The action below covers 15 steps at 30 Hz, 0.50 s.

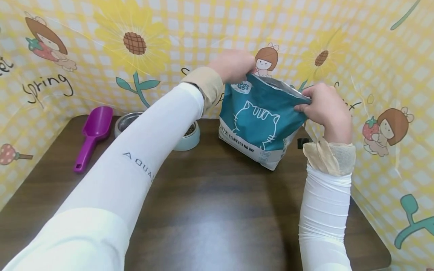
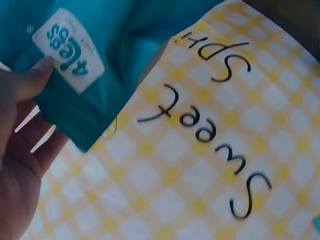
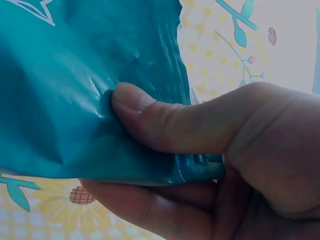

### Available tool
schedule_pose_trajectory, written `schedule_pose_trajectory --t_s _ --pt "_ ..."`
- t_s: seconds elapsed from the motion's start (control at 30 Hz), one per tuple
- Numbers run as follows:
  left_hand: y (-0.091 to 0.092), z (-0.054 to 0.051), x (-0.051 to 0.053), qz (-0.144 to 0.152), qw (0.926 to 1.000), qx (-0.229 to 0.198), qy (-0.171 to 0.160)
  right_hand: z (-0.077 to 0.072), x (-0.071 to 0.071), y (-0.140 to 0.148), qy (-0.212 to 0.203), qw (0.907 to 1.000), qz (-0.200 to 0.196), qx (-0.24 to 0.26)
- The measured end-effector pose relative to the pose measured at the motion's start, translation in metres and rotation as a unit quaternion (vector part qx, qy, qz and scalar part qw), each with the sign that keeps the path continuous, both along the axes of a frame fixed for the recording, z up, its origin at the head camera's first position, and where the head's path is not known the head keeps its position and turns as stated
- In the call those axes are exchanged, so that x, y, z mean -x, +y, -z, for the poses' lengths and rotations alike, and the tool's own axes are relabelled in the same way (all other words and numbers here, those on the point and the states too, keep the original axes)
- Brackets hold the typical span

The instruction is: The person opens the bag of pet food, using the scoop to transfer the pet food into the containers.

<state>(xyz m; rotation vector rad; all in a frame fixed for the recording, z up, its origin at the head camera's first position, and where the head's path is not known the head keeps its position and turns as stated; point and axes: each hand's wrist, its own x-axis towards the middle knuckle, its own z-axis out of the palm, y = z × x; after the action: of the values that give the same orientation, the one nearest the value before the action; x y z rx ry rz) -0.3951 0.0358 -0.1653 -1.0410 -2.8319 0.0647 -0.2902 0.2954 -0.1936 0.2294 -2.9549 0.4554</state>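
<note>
A teal cat food bag (image 1: 255, 116) with a white cat outline stands tilted on the table, its silvery mouth parted at the top. My left hand (image 1: 234, 66) pinches the upper left corner of the bag; in the left wrist view the thumb lies over the edge of the white label (image 2: 69, 51). At the upper right corner my right hand (image 1: 327, 109) grips the rim. The right wrist view shows that thumb pressed into the teal film (image 3: 65, 105), with fingers behind it. What the bag contains is hidden.
A purple scoop (image 1: 96, 128) lies at the table's back left. Beside it stand a metal-lined bowl (image 1: 129, 121) and a pale blue bowl (image 1: 190, 142) holding brown pellets, both partly behind my left arm. A small black object (image 1: 303, 143) sits right of the bag. Patterned cloth surrounds the table (image 1: 210, 203).
</note>
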Motion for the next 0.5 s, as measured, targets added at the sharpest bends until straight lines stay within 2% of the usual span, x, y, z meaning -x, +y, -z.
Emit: schedule_pose_trajectory --t_s 0.07,0.17,0.3,0.5 --pt "0.004 0.002 -0.004 0.015 0.9998 0.010 -0.012 -0.001 -0.001 0.000 0.001 1.0000 0.008 -0.001" --pt "0.009 0.007 -0.008 0.020 0.9993 -0.014 -0.029 0.000 -0.002 -0.001 0.002 0.9999 0.016 0.000" --pt "0.013 0.014 -0.009 -0.002 0.9985 -0.054 -0.002 -0.001 -0.002 -0.004 -0.004 0.9998 0.017 -0.004" --pt "0.018 0.013 -0.005 -0.012 0.9988 -0.044 0.017 -0.008 -0.001 -0.017 -0.015 0.9984 0.006 -0.053"
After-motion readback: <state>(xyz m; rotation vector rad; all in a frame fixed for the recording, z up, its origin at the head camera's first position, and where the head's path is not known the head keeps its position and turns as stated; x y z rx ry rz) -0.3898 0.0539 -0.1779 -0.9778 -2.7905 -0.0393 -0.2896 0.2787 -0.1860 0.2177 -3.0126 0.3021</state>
